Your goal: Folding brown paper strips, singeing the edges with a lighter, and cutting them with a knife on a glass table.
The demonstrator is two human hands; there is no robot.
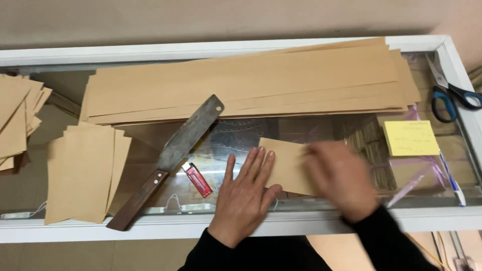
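A small brown paper sheet (287,163) lies on the glass counter top (241,138). My left hand (246,195) rests flat with fingers spread, its fingertips on the sheet's left edge. My right hand (341,178) is blurred by motion and lies over the sheet's right part; I cannot tell whether it grips the paper.
A long stack of brown paper strips (251,83) lies at the back. Cut brown sheets (83,173) sit at the left, with more (17,115) at the far left. A large knife (168,160), red lighter (197,179), yellow notepad (410,137), pen (452,180) and blue-handled scissors (452,93) are around.
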